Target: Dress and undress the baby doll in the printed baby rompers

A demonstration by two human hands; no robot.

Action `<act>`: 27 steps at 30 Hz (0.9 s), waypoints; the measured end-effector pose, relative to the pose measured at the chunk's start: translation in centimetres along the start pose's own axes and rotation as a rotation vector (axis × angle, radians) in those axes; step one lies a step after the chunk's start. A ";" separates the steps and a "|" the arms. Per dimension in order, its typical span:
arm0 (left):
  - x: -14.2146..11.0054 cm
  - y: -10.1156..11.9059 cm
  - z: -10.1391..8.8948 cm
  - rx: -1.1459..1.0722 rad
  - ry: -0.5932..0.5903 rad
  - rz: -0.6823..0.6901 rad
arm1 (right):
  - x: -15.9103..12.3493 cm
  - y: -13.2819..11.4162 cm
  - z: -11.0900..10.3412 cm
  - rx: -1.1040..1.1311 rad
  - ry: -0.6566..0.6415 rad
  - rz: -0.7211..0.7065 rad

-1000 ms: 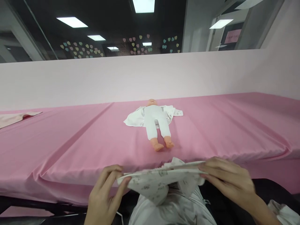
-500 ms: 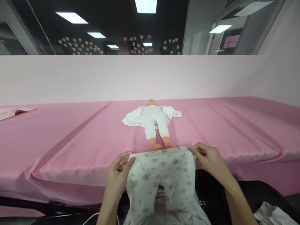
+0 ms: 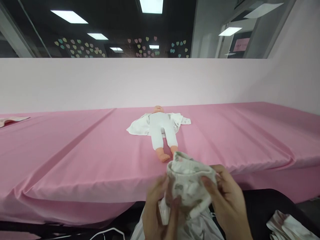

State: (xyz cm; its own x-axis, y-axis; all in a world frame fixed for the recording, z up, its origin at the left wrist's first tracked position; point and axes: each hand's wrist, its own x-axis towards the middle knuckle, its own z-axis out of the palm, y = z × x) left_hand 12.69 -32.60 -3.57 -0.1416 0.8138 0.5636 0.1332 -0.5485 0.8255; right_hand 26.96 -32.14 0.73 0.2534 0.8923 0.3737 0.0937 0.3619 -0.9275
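Note:
A pair of small white baby pants (image 3: 188, 185) with a leafy print is bunched up between my hands, its waistband facing up. My left hand (image 3: 161, 208) is closed on the lower left side of the cloth, somewhat blurred. On the other side, my right hand (image 3: 225, 196) pinches the waistband, thumb in front. Beyond them a baby doll (image 3: 162, 128) with a white body lies on its back, feet towards me. Under the doll an opened white baby top (image 3: 140, 126) is spread out. The pants overlap the view of one of its feet.
The doll lies on a pink-covered table (image 3: 87, 160) that runs up to a white wall (image 3: 100, 83). A pale flat item (image 3: 12, 120) lies at the far left. Crumpled cloth (image 3: 290, 226) is at the lower right, and a white cable (image 3: 107, 230) at the lower left.
The pants were held flat and stretched by the waistband corners; now they are gathered up. My left hand has moved right and down, closer to my right hand. The view has shifted slightly.

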 end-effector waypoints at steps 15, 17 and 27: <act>-3.7 -8.5 2.0 0.013 -0.606 -0.729 | 8.2 1.8 -6.4 0.340 0.659 0.103; -2.9 -8.4 1.7 -0.069 -0.606 -0.717 | 8.5 1.3 -6.9 0.345 0.713 0.035; -4.3 -10.0 2.6 -0.419 -0.205 -1.057 | 9.3 2.5 -8.2 0.390 0.641 0.179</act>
State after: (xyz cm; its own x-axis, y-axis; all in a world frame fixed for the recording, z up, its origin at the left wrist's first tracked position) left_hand 14.51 -30.09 -14.33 0.1788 0.8995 -0.3988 -0.2981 0.4358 0.8492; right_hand 37.41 -25.19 1.82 0.7524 0.6580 0.0305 -0.3169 0.4022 -0.8590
